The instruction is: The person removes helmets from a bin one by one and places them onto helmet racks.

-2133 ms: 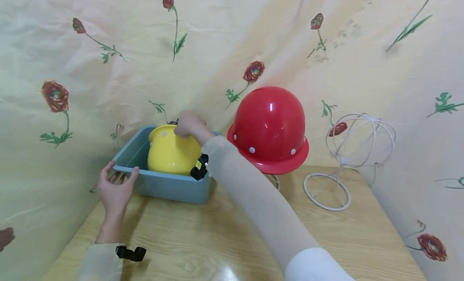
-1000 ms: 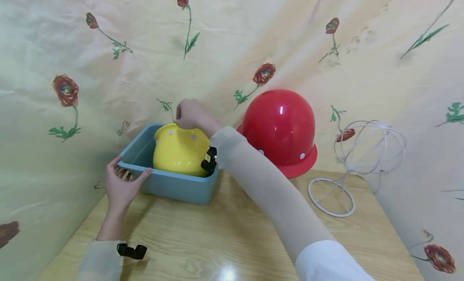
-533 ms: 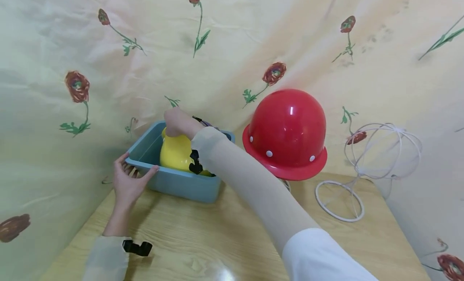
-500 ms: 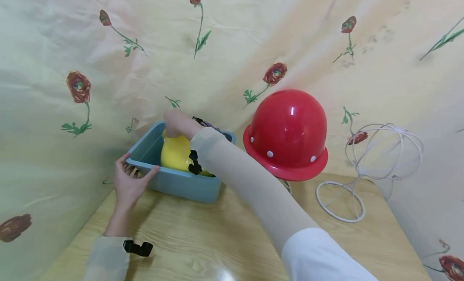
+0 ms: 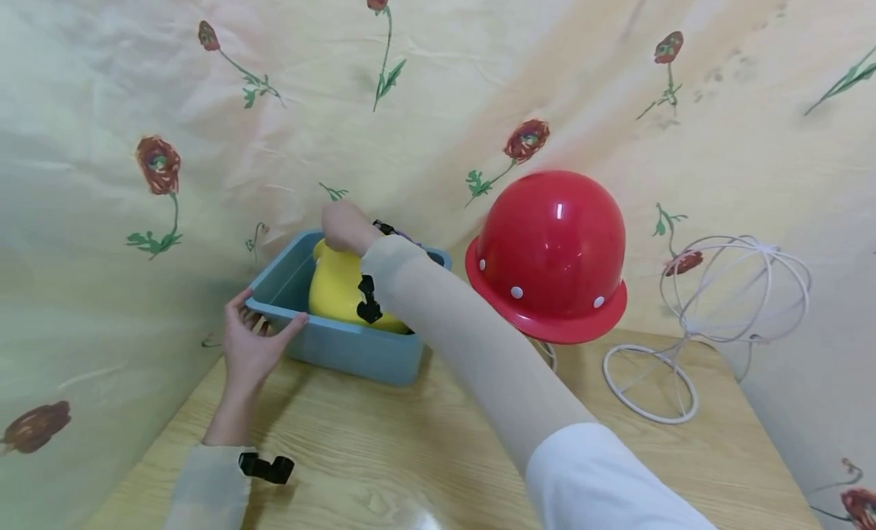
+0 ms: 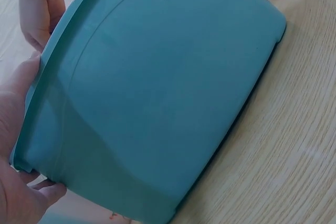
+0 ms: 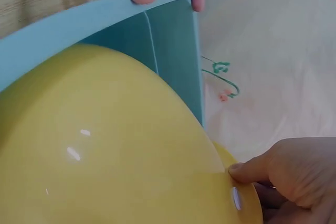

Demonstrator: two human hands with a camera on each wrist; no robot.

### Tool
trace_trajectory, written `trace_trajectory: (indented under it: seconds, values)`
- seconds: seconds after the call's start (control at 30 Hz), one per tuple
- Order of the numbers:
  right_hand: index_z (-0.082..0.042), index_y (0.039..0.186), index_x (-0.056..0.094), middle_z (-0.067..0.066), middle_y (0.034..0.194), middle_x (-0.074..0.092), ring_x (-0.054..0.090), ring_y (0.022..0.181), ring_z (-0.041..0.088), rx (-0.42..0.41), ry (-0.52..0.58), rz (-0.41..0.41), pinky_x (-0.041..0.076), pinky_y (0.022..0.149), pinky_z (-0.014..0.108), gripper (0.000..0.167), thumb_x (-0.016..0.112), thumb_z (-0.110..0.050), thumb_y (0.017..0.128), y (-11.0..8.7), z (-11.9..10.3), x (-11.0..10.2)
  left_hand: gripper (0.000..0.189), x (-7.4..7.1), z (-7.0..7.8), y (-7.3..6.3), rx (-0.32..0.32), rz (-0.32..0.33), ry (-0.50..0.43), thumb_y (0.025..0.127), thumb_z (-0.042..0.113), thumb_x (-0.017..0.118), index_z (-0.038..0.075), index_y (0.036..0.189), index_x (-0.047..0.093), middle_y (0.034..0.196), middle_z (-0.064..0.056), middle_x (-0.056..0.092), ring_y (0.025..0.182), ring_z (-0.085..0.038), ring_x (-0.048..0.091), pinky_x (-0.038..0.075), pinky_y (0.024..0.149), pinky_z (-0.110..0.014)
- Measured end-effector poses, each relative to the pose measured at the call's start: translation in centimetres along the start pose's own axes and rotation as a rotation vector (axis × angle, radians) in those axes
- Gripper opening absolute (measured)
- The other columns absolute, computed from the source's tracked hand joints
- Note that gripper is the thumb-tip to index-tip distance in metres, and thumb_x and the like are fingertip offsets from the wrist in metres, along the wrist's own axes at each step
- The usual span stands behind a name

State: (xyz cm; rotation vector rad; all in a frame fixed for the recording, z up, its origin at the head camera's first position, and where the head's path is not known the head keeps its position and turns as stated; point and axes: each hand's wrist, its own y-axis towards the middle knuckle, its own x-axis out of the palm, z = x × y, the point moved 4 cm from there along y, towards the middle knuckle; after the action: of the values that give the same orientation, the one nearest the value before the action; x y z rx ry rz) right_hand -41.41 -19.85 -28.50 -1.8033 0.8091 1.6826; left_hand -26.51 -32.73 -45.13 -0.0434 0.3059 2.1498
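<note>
The yellow hard hat (image 5: pixel 333 290) sits inside the blue-grey plastic bin (image 5: pixel 356 351), on its side with its brim toward the back wall. My right hand (image 5: pixel 347 227) pinches that brim. In the right wrist view, the thumb of the right hand (image 7: pixel 302 174) lies beside a white rivet (image 7: pixel 237 198) with fingers behind the brim. My left hand (image 5: pixel 252 347) grips the bin's near left corner, thumb on the front rim and fingers round the side. The left wrist view shows the bin's outer wall (image 6: pixel 157 77). A dark strap (image 5: pixel 385 227) shows behind the right wrist.
A red hard hat (image 5: pixel 553 256) sits on a stand to the right of the bin, close to the right forearm. Farther right is a white wire stand (image 5: pixel 650 383) with a cage-like top. Flower-printed cloth (image 5: pixel 438 81) closes off the back of the wooden table (image 5: pixel 383 446).
My right hand rises off the brim area, then shifts left along it; the strap comes into sight. The left hand keeps its grip on the corner. The head view has swung left.
</note>
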Motion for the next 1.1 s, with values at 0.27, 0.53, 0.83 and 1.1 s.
trace_trajectory:
  seconds: [0.27,0.53,0.83,1.1]
  values:
    - [-0.014,0.076,0.043,-0.001,0.07,0.034,0.03,0.052,0.009,0.09,0.098,-0.062,0.035,0.047,0.018,0.033,0.043,0.0,0.105,0.1,1.6,-1.3,0.112,0.0,0.1,0.0,0.033,0.007,0.021,0.083,0.028,0.094,0.016,0.166,0.019,0.169,-0.019,0.032,0.157,-0.039,0.037,0.037,0.128,-0.06]
    - [-0.016,0.072,0.037,-0.002,0.069,0.035,0.04,0.053,0.01,0.146,0.155,-0.086,0.046,0.051,0.02,0.033,0.044,-0.001,0.101,-0.3,2.0,-2.5,0.113,-0.3,0.2,-0.1,0.027,0.006,0.03,0.082,0.029,0.094,0.016,0.165,0.02,0.17,-0.018,0.031,0.158,-0.039,0.035,0.036,0.128,-0.06]
    - [-0.016,0.069,0.036,-0.003,0.068,0.033,0.029,0.055,0.009,0.152,0.041,-0.12,0.036,0.051,0.017,0.038,0.053,-0.009,0.103,-0.3,2.1,-3.2,0.112,-0.5,0.1,-0.5,0.029,-0.002,0.025,0.083,0.03,0.093,0.016,0.166,0.019,0.17,-0.018,0.031,0.157,-0.038,0.036,0.037,0.127,-0.06]
    - [-0.016,0.061,0.041,-0.006,0.055,0.03,0.027,0.049,0.008,0.097,0.131,-0.027,0.033,0.049,0.017,0.047,0.054,-0.016,0.107,-1.5,3.7,-4.4,0.113,-0.3,-0.2,-0.2,0.035,0.008,0.009,0.082,0.029,0.094,0.018,0.166,0.019,0.169,-0.017,0.032,0.156,-0.038,0.037,0.037,0.127,-0.061]
